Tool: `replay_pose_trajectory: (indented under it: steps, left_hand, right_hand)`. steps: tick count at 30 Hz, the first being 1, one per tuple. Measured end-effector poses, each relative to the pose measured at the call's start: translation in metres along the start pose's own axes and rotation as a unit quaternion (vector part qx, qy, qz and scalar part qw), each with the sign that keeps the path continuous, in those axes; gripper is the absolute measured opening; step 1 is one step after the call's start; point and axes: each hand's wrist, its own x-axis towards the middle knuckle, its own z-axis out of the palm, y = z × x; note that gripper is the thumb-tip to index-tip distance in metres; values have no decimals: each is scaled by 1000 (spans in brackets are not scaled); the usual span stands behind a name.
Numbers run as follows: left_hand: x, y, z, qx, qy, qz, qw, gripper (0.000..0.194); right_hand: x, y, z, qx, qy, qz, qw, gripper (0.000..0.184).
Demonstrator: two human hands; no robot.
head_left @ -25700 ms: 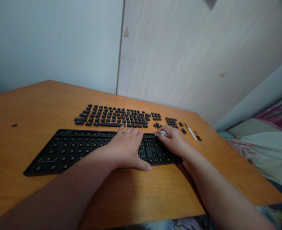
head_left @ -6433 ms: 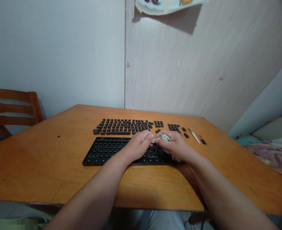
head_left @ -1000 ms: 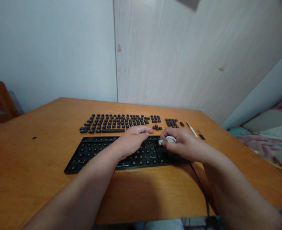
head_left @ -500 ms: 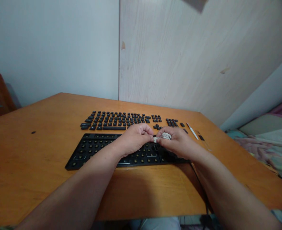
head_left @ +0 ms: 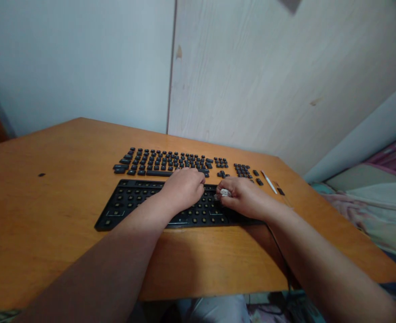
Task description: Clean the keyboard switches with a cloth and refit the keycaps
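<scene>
A black keyboard (head_left: 124, 202) with its keycaps off lies on the table, rows of bare switches showing. My left hand (head_left: 184, 190) rests over its middle, fingers curled at the far edge and thumb on the near side; the fingertips are partly hidden. In my right hand (head_left: 240, 195), closed over the keyboard's right part, is a crumpled white cloth (head_left: 224, 193), pressed down near the switches. Most of the keyboard's right end is covered by that hand.
Loose black keycaps (head_left: 162, 161) are laid out in rows behind the keyboard. To the right lie a white pen-like tool (head_left: 269, 181) and a thin wire tool with a dark handle (head_left: 280, 191). A cable (head_left: 278, 249) runs off the near edge. One small dark piece (head_left: 41, 175) lies far left.
My left hand has let go of the cloth's end and moved left and down onto the keyboard. My right hand has lowered the cloth to the switches. The view has shifted slightly.
</scene>
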Motion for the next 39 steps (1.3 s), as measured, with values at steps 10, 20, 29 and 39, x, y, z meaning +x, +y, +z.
replay_pose_trajectory:
  steps: [10,20,29,39]
  left_hand:
    - [-1,0,0,4,-26,10,1000,23]
    - [-2,2,-2,1,-40,2,999,25]
    - [-3,3,0,10,-33,-2,999,24]
    - [-1,1,1,-6,-33,1,999,24]
  right_hand:
    - [15,-10,1,-92,-47,36,994,3]
    - [9,-12,2,-100,-82,20,991,3]
    - [-8,-14,-7,-71,-125,19,989,5]
    - [12,-11,-7,-70,-61,36,995,6]
